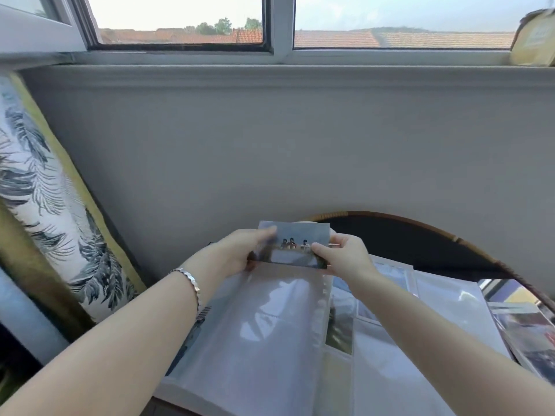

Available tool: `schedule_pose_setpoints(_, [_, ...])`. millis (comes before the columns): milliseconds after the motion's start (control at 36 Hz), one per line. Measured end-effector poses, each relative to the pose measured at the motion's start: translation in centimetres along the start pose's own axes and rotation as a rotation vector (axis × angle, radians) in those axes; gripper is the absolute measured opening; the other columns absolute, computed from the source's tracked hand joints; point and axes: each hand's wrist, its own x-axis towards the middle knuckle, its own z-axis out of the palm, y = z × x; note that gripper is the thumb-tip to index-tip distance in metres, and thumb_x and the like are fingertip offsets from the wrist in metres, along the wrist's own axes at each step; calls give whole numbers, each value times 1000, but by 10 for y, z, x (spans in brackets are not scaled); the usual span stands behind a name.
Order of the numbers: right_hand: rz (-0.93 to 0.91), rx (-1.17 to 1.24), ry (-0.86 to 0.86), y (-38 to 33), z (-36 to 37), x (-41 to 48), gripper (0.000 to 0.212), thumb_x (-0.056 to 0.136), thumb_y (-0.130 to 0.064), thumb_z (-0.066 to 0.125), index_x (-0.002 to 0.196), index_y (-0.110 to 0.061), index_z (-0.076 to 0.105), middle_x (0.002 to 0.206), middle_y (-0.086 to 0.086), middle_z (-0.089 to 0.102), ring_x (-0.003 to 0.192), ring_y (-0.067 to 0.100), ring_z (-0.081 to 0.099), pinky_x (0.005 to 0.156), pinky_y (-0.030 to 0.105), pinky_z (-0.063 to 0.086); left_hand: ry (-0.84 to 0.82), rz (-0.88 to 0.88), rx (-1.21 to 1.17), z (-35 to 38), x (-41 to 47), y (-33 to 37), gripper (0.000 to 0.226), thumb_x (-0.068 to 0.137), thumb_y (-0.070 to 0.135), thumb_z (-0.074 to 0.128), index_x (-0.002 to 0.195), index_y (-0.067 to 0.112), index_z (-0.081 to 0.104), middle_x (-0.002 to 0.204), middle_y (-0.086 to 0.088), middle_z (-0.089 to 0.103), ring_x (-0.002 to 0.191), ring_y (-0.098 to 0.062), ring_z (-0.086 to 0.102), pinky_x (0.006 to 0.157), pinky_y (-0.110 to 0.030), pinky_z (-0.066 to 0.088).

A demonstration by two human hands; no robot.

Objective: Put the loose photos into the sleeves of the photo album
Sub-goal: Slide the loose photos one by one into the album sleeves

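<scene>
Fingers [265, 232] of both hands pinch one photo [295, 246] by its short ends: the left hand [240, 250] grips the left end, the right hand [339, 253] the right end, thumbs on the picture side. The photo is held level, just above the far edge of the open album [390, 355], over its left page [270, 325], a cloudy plastic sheet of sleeves that looks unfilled. The step in hand seems to be feeding this print into a sleeve. Whether its lower edge has already entered the opening I cannot tell. The next move likely calls for finding the slit, keeping the print square to it, and sliding it down without buckling, perhaps with one hand freed to hold the plastic open. More loose photos [528, 334] lie at the right, beside the album.

A grey wall [270, 145] fills most of the view, with a window [180, 19] above it showing tiled roofs and trees. A leaf-print cushion [45, 205] leans at the left. The album rests on a dark round counter [420, 238] with a woven rim. A yellowish object [534, 40], too blurred to name, sits on the sill, and a silver bracelet [192, 280] circles the left wrist.
</scene>
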Motion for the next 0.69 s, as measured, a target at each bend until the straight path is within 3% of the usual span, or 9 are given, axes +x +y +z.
schedule_pose_setpoints(56, [-68, -85, 29, 3, 6, 4, 17, 90, -13, 58, 94, 0, 68, 83, 14, 69, 78, 27, 65, 79, 42, 55, 39, 6, -15, -1, -1, 1, 7, 93, 19, 56, 94, 12, 59, 82, -7, 63, 61, -18, 60, 50, -24, 51])
schedule_pose_setpoints(139, [-241, -294, -5, 5, 15, 2, 31, 95, -28, 48, 97, -3, 67, 82, 7, 64, 75, 18, 58, 70, 28, 45, 149, -31, -24, -8, 3, 0, 10, 94, 20, 54, 99, 11, 55, 83, -9, 61, 67, -23, 57, 56, -31, 47])
schedule_pose_setpoints(194, [-315, -517, -56, 12, 19, 3, 35, 93, -36, 49, 118, -14, 61, 115, 4, 62, 110, 18, 54, 91, 30, 40, 220, -43, -115, -12, 5, 0, 13, 95, 20, 53, 102, 9, 53, 82, -11, 59, 67, -24, 56, 50, -33, 50])
schedule_pose_setpoints(250, [-272, -808, -100, 19, 20, -1, 63, 87, -51, 51, 141, -23, 35, 150, 3, 30, 141, 22, 19, 114, 37, 17, 285, -29, -285, -15, 4, -1, 13, 96, 16, 52, 104, 7, 50, 82, -13, 56, 67, -26, 56, 42, -34, 53])
schedule_pose_setpoints(306, [-196, -917, -146, 25, 19, -7, 80, 82, -61, 52, 147, -30, 18, 157, -1, 3, 145, 21, -6, 117, 44, 2, 366, 22, -404, -21, 6, -2, 14, 96, 13, 50, 109, 8, 49, 85, -14, 56, 67, -25, 54, 40, -37, 52])
schedule_pose_setpoints(361, [-164, -914, -180, 30, 16, -10, 82, 81, -63, 51, 147, -32, 15, 157, -4, -6, 144, 20, -13, 117, 45, 1, 435, 92, -433, -28, 8, -4, 19, 97, 12, 49, 115, 10, 49, 96, -15, 56, 66, -23, 53, 43, -37, 53])
schedule_pose_setpoints(556, [-174, -885, -213, 33, 8, -11, 77, 83, -59, 53, 146, -32, 19, 157, -6, -7, 144, 17, -13, 118, 41, 4, 557, 250, -95, -57, 11, -9, 3, 97, 13, 48, 97, 11, 50, 81, -6, 55, 66, -20, 53, 36, -25, 51])
schedule_pose_setpoints(639, [-178, -867, -225, 33, 5, -12, 77, 83, -57, 55, 146, -31, 20, 157, -7, -6, 144, 16, -12, 117, 40, 5, 645, 298, 102, -70, 14, -9, 10, 94, 12, 50, 85, 12, 47, 82, -11, 50, 72, -25, 53, 58, -42, 56])
schedule_pose_setpoints(694, [-179, -848, -228, 33, 3, -13, 78, 82, -57, 56, 146, -31, 21, 157, -8, -5, 144, 15, -12, 118, 40, 6, 653, 325, 230, -73, 13, -10, 11, 93, 15, 51, 97, 5, 54, 95, -13, 57, 84, -30, 58, 75, -51, 55])
